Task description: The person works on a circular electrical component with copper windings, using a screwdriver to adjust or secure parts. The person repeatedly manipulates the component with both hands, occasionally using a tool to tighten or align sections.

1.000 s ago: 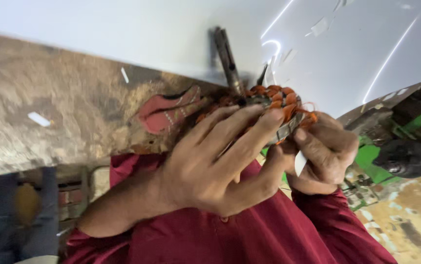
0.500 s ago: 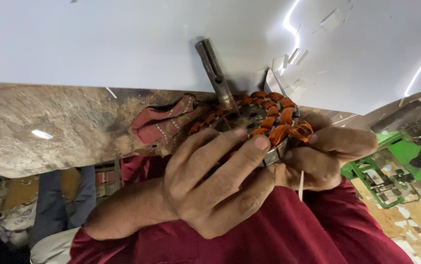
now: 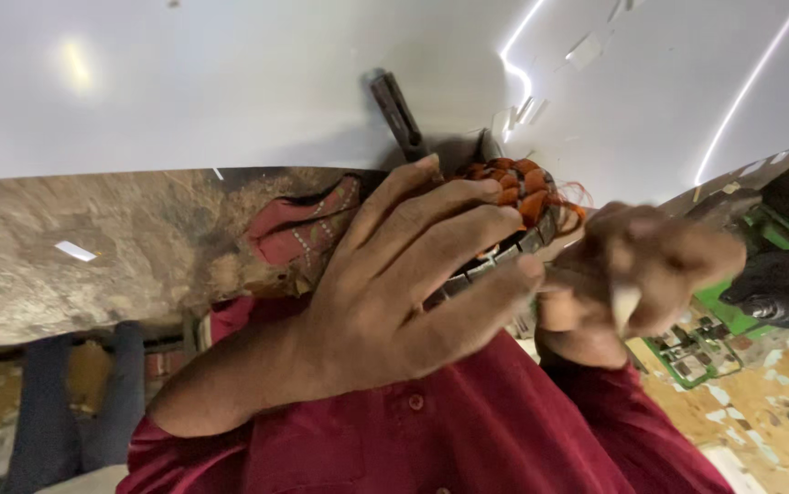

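Observation:
A motor winding (image 3: 523, 187) with orange-red copper coils and a dark metal shaft (image 3: 399, 114) sticks up from between my hands. My left hand (image 3: 404, 284) wraps over it from the lower left, fingers spread across its metal core and hiding most of it. My right hand (image 3: 637, 274) is blurred just right of the winding, its fingers pinched on a small white strip (image 3: 623, 306) and touching the winding's edge. My maroon shirt (image 3: 431, 439) fills the bottom of the view.
A white glossy surface (image 3: 184, 82) spans the top, with a worn brown surface (image 3: 92, 247) below it on the left. A red patterned cloth item (image 3: 303, 229) lies behind my left hand. A green circuit board (image 3: 697, 352) and a black part (image 3: 779, 288) sit at the right. Blue-clad legs (image 3: 47, 412) show at lower left.
My right hand has shifted lower and to the right of the winding and is now motion-blurred. My left hand's fingers have slid further across the core.

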